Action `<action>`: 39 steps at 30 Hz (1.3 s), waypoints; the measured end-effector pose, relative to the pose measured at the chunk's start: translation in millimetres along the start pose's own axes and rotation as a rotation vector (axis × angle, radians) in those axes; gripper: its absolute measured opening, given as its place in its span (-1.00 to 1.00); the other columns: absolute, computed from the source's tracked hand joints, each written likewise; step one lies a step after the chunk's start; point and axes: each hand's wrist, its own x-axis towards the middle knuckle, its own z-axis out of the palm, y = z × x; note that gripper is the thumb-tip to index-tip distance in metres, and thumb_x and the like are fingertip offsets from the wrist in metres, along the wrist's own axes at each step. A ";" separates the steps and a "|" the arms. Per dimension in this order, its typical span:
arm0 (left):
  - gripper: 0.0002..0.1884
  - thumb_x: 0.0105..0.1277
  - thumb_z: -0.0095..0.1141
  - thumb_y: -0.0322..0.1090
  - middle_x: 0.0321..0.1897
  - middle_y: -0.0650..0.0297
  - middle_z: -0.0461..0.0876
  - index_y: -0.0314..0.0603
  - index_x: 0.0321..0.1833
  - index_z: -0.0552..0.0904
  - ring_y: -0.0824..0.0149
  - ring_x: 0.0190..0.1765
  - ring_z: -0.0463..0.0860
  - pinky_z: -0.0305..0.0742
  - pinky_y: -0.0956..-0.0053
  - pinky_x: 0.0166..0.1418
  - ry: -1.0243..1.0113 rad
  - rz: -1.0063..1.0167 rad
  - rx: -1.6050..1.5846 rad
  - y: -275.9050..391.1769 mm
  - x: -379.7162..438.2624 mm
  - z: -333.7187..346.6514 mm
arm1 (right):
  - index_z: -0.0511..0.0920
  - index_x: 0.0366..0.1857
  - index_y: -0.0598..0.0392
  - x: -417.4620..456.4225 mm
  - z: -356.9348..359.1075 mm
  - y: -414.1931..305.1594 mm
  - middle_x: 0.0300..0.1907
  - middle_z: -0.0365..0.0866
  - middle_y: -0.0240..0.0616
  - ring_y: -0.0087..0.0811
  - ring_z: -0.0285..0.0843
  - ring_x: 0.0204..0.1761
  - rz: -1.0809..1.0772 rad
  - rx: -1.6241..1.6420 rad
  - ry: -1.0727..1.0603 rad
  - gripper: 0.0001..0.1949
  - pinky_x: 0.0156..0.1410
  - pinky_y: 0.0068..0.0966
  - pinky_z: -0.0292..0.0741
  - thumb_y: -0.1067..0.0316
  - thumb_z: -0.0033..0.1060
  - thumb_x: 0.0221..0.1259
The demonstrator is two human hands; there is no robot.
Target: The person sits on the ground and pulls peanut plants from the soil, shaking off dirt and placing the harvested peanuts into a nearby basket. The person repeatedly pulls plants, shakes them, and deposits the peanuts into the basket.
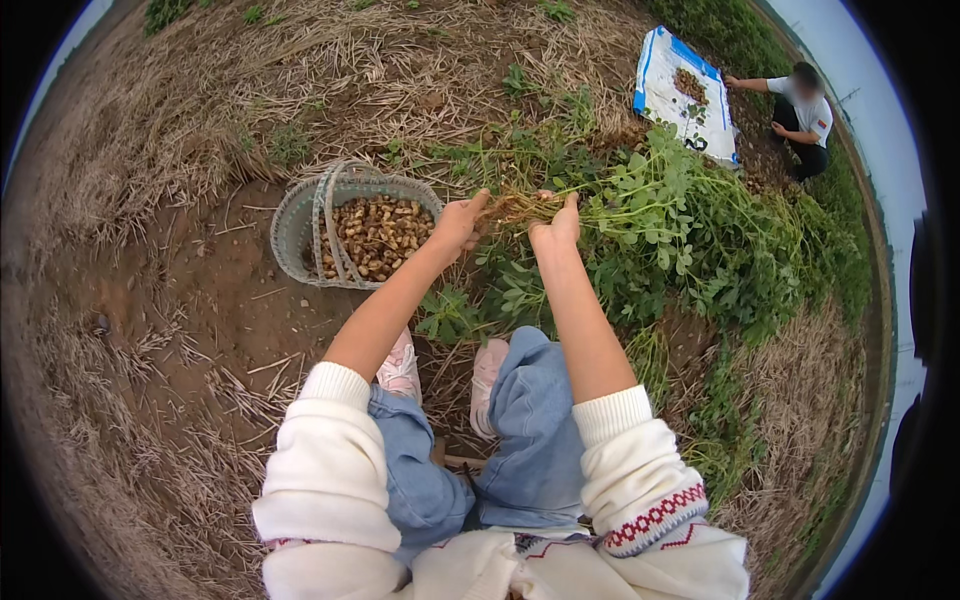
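A bunch of pulled peanut plants (637, 202) stretches sideways before me, its brown roots (510, 208) to the left and leafy tops to the right. My right hand (556, 225) is closed around the stems just above the roots. At the root end, my left hand (456, 227) has its thumb and curled fingers on the root tips; whether a pod is between them is hidden. Left of that hand stands a woven basket (289, 229) with an arched handle, partly filled with soil-stained peanuts in their shells (382, 232).
More peanut plants (750, 262) lie heaped to the right. At the upper right, a person (810, 112) squats beside a white and blue plastic sheet (652, 71) bearing a pile of peanuts (690, 85). Dry straw (360, 82) covers much of the brown soil (202, 300). My pink shoes (487, 375) are below my hands.
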 end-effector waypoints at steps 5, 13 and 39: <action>-0.54 0.32 -0.10 0.04 -0.74 0.30 0.33 -0.24 -0.56 0.41 0.44 -0.73 0.20 0.15 0.49 -0.63 0.311 0.067 0.224 1.4 25.7 -8.9 | 0.01 0.19 0.08 -6.1 4.1 12.7 -0.47 0.37 -0.21 -0.36 0.35 -0.53 0.002 0.047 0.029 -0.49 -0.31 -0.21 0.47 0.12 -0.09 0.31; -0.47 0.37 -0.24 -0.01 -0.26 -0.01 0.53 -0.47 0.05 0.39 0.14 -0.26 0.55 0.48 0.15 -0.18 0.773 -0.016 0.703 -8.7 25.3 -122.9 | 0.17 -0.21 0.15 -8.5 3.8 -9.5 -0.57 0.34 -0.28 -0.38 0.34 -0.53 -0.055 0.032 -0.114 -0.69 -0.38 -0.35 0.42 0.10 -0.13 0.32; -0.49 0.27 -0.08 -0.19 0.32 -0.16 -0.11 -0.13 0.25 0.18 -0.11 0.36 -0.06 0.20 0.05 0.25 0.716 -0.112 1.180 -17.2 -4.9 -132.5 | 0.30 -0.16 0.10 -46.4 5.3 -32.2 -0.43 0.49 -0.35 -0.48 0.44 -0.36 -0.607 -0.879 -0.691 -0.75 0.12 -0.31 0.30 0.34 0.13 0.18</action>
